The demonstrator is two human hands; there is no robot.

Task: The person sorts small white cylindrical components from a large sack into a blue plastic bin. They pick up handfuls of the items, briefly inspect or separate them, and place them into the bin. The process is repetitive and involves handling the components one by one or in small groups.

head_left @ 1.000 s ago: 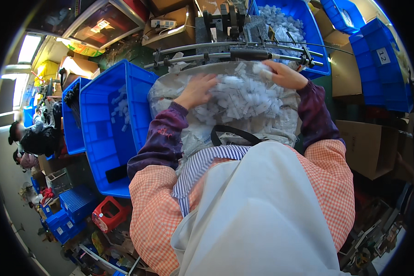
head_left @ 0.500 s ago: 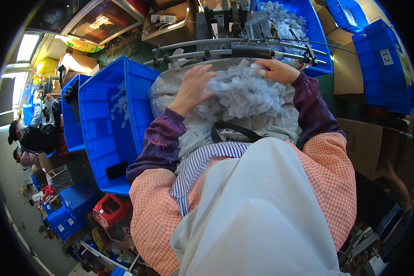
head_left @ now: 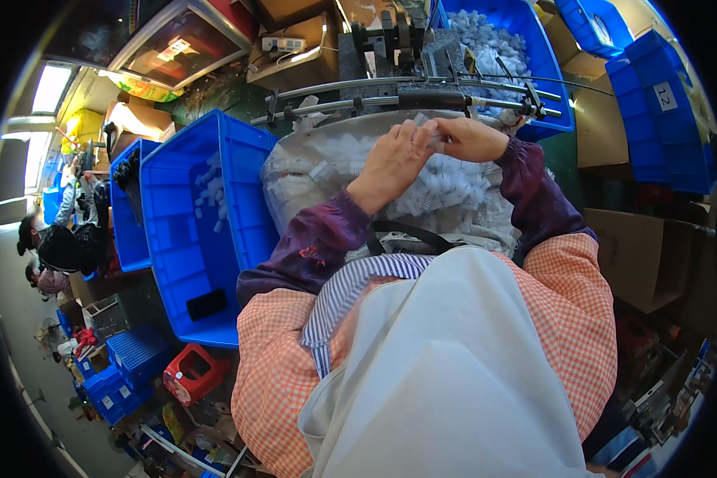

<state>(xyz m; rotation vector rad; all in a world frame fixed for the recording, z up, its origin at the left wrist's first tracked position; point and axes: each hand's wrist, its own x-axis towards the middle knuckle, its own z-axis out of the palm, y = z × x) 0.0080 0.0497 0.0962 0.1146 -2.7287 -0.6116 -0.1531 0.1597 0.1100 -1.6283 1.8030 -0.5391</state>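
Note:
Above a heap of small white plastic pieces (head_left: pixel 454 187), my two hands have come together. The pieces look translucent, with fine dark comb-like lines. My right hand (head_left: pixel 474 139) is closed in a pinch on one small white piece (head_left: pixel 435 140). From the left, my left hand (head_left: pixel 392 166) meets it, fingers bent and pressed together at the same piece; part of its grip is hidden behind the knuckles. The heap lies on a pale plastic sheet or sack (head_left: pixel 295 163) in front of me.
Beyond the heap run metal rods (head_left: pixel 334 99) of a machine (head_left: pixel 394 48). At the left stands a blue crate (head_left: pixel 185 271) with a few white pieces and a dark flat object. Another blue bin (head_left: pixel 554 80), full of white pieces, is at the far right. A red stool (head_left: pixel 193 374) stands lower left.
My left hand has moved right, from spread fingers over the heap's left side to meet my right hand. The right hand has shifted slightly nearer, still pinching a small piece.

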